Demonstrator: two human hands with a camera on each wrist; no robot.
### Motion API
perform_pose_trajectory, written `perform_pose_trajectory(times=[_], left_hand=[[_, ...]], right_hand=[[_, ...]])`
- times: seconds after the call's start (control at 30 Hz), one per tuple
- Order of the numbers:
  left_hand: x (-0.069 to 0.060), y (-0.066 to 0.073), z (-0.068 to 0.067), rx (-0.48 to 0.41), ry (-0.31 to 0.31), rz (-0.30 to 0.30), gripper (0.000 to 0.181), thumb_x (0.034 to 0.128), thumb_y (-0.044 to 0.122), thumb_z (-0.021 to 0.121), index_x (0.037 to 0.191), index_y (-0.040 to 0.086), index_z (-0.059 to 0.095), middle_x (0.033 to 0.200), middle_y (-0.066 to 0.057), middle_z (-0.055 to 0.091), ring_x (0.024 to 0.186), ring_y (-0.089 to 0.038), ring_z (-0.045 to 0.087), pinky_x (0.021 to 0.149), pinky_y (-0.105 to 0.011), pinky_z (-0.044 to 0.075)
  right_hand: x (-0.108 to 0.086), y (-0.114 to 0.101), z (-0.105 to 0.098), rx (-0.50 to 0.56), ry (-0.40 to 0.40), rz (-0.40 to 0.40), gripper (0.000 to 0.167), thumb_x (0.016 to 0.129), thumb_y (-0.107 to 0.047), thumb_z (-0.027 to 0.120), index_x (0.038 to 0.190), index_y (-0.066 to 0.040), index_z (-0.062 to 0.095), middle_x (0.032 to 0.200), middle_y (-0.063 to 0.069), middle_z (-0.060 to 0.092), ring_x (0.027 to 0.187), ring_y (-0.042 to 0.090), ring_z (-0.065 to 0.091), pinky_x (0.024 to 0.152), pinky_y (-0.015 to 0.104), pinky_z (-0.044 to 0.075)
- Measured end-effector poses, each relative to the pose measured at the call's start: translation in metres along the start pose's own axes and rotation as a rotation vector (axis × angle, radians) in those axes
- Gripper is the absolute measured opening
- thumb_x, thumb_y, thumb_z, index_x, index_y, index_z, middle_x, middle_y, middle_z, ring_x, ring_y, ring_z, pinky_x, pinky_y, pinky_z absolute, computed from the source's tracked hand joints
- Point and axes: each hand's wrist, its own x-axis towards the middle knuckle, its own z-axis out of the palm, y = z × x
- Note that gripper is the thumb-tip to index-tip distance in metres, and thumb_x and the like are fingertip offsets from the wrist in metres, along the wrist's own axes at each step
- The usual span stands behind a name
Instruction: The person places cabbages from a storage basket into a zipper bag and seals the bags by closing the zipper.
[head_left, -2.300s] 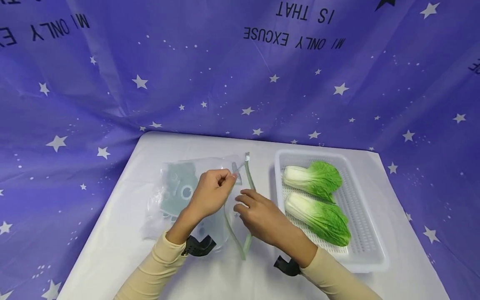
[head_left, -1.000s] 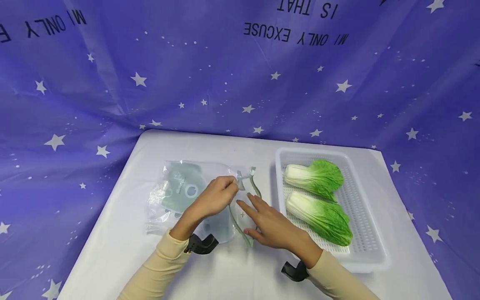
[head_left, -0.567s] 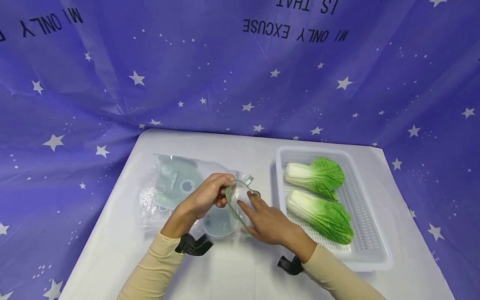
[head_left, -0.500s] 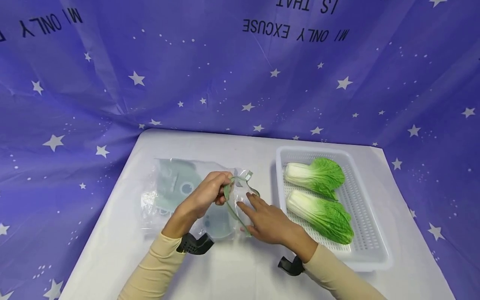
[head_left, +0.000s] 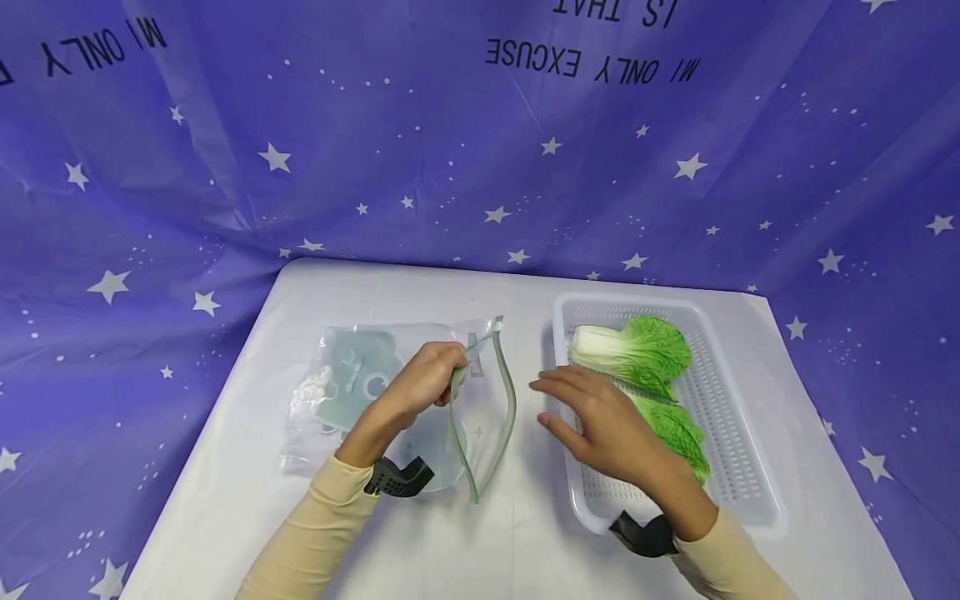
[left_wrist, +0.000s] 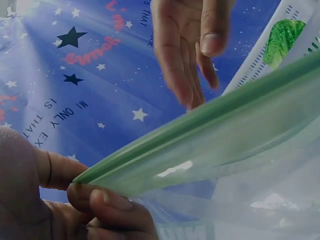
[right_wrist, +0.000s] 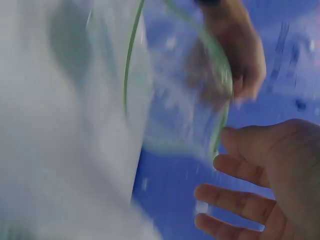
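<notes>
A clear plastic bag (head_left: 427, 442) with a green-edged mouth lies on the table in the head view, its mouth gaping toward the right. The left hand (head_left: 423, 379) pinches the near rim of that mouth; the left wrist view shows thumb and finger on the green strip (left_wrist: 165, 130). Apart from the bag, the right hand (head_left: 600, 421) hovers over the left side of the white basket (head_left: 757, 492), fingers spread and holding nothing. Two cabbages lie in the basket: the upper cabbage (head_left: 637, 350) shows whole, while the right hand partly hides the lower cabbage (head_left: 678, 433).
The white-covered table (head_left: 405, 292) ends at the back against a purple star-printed cloth (head_left: 420, 125). A slider (head_left: 497, 323) sits at the far corner of the bag's mouth. Black wrist devices are worn on both wrists.
The right hand has moved right, from the bag's mouth to the basket, partly covering the lower cabbage. The bag's mouth has widened, with the left hand still pinching its rim.
</notes>
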Motion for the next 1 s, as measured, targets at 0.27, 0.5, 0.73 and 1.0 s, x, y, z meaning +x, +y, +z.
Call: perform_pose_trajectory(times=[0.27,0.5,0.73,1.0], left_hand=[[0.006,-0.008,0.006,0.004,-0.015,-0.035,0.027,0.091,0.01,0.041,0.064,0.01,0.037,0.053,-0.003,0.037,0.045,-0.015,0.037,0.046,-0.026,0.029],[0.009,-0.015,0.009,0.005,-0.028,-0.075,0.028,0.0925,0.012,0.041,0.065,0.01,0.036,0.054,-0.003,0.037,0.046,-0.016,0.039,0.047,-0.026,0.029],[0.011,-0.02,0.01,0.007,-0.034,-0.081,0.028,0.093,0.011,0.041,0.065,0.01,0.037,0.054,-0.004,0.038,0.046,-0.015,0.04,0.047,-0.026,0.029],[0.009,-0.019,0.01,0.013,-0.039,-0.066,0.026,0.0927,0.01,0.042,0.067,0.009,0.039,0.054,-0.003,0.038,0.046,-0.015,0.039,0.046,-0.026,0.029]], right_hand=[[-0.057,0.054,-0.033,-0.144,-0.223,0.326,0.062,0.072,-0.039,0.086,0.12,-0.007,0.063,0.12,0.014,0.063,0.112,0.039,0.057,0.086,0.058,0.046],[-0.088,0.074,-0.035,-0.046,-0.484,0.528,0.083,0.062,-0.041,0.092,0.121,-0.008,0.043,0.113,0.016,0.061,0.096,0.039,0.061,0.07,0.054,0.05],[-0.092,0.079,-0.027,-0.03,-0.408,0.477,0.079,0.069,-0.028,0.09,0.125,-0.009,0.037,0.11,0.015,0.062,0.087,0.029,0.063,0.069,0.049,0.049],[-0.087,0.074,-0.023,-0.078,-0.412,0.489,0.092,0.069,-0.033,0.089,0.137,0.01,0.043,0.13,0.032,0.052,0.112,0.046,0.056,0.088,0.059,0.046]])
